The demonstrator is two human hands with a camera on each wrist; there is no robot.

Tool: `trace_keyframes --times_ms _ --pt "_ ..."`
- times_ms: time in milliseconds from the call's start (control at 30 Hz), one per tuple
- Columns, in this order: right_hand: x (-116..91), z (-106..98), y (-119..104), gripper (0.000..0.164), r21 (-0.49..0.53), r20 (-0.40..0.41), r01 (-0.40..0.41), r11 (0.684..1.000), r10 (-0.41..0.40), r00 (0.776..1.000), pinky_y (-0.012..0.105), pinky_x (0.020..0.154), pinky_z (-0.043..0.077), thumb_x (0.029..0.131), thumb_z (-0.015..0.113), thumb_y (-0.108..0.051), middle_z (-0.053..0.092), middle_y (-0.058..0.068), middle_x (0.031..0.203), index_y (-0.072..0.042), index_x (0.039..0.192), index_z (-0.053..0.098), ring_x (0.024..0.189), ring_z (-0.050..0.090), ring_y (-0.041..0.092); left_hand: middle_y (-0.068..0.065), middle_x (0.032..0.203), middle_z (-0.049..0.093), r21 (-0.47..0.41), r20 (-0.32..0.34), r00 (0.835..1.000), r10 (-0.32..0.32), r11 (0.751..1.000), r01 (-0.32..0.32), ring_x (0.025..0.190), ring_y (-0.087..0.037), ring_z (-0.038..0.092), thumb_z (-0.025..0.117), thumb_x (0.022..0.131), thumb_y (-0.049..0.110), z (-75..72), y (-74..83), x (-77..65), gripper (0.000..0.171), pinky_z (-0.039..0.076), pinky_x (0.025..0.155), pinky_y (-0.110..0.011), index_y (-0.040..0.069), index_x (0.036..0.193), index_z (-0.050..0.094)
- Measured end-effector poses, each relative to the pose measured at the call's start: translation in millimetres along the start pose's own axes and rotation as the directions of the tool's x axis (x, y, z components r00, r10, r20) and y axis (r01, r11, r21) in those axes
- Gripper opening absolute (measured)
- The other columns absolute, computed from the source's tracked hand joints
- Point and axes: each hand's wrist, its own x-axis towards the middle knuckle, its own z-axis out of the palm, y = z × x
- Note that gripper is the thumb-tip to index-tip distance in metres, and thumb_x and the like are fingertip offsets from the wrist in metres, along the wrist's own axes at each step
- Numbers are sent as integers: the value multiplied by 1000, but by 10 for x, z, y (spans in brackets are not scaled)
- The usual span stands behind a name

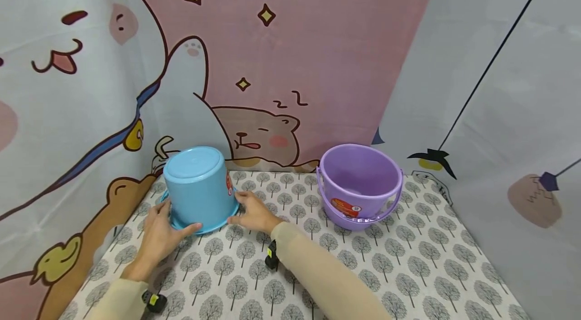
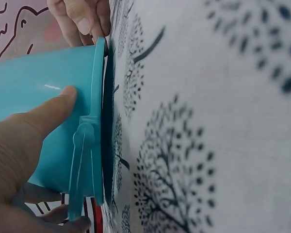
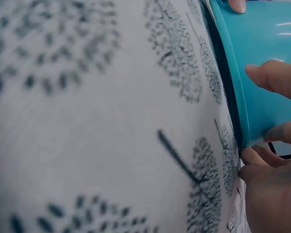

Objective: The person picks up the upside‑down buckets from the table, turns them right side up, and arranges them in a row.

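Observation:
A light blue plastic bucket (image 1: 195, 194) is upside down at the left of the table, its base facing up. My left hand (image 1: 158, 232) holds it low on the left side, thumb against the wall and the other fingers around the side by the handle (image 2: 77, 160). On the opposite side my right hand (image 1: 254, 213) grips the bucket near its rim (image 3: 240, 102), fingers partly under the edge. A dark gap shows between rim and cloth in the left wrist view; whether the far rim touches the cloth is hidden.
A purple bucket (image 1: 358, 205) stands upright at the back right, its handle hanging at the front. The tablecloth (image 1: 272, 264) has a grey tree print. Printed cartoon curtains (image 1: 327, 58) rise behind the table and along both sides.

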Motion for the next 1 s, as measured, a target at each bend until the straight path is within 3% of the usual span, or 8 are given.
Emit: trace_keyframes --times_ms 133,300,433,567,800,900,1000 --pt "-35 5 8 95 60 -23 -24 998 25 999 68 144 35 101 94 -33 32 21 192 -5 177 44 176 37 47 -50 179 21 3 -33 999 13 1000 -13 160 -73 32 104 88 51 0 -6 -21 134 42 123 -92 -15 177 28" --pt "-58 8 18 91 128 -49 -15 992 21 999 67 146 31 99 96 -32 36 20 190 -8 174 51 177 36 46 -52 183 7 11 -20 1000 -1 1000 2 164 -78 26 102 87 57 -35 -1 -41 136 40 125 -92 -13 178 28" --pt "-69 -6 19 87 158 -64 -11 987 21 998 62 146 35 100 96 -31 45 16 185 -12 173 53 175 42 41 -55 177 24 23 20 1000 1 1000 -1 158 -79 37 100 88 62 -61 19 -46 140 42 124 -91 -13 178 24" --pt "-63 -16 18 86 182 -76 -1 983 15 997 60 145 37 99 96 -30 50 13 182 -14 173 54 174 45 37 -54 169 42 -2 11 999 43 999 -43 148 -74 54 101 89 61 -67 40 -52 141 51 120 -87 -13 179 23" --pt "-68 -19 26 85 216 -86 2 976 17 996 57 145 37 98 97 -29 52 10 181 -18 172 56 173 47 34 -51 165 50 -65 -45 996 81 994 -84 141 -71 63 104 89 50 -38 53 -83 137 60 113 -82 -10 180 21" --pt "-86 -22 28 84 244 -98 -5 970 30 995 54 139 49 97 98 -29 65 12 172 -22 171 58 161 62 32 -54 163 50 -87 -74 994 76 993 -83 136 -72 66 105 89 44 -25 54 -100 141 62 109 -82 -5 183 11" --pt "-108 -33 20 82 279 -118 -13 960 48 992 52 125 62 97 98 -28 80 13 150 -25 170 61 137 75 28 -57 161 48 -104 -90 994 65 992 -74 133 -75 66 105 90 44 -27 63 -104 147 61 107 -84 -3 184 2"
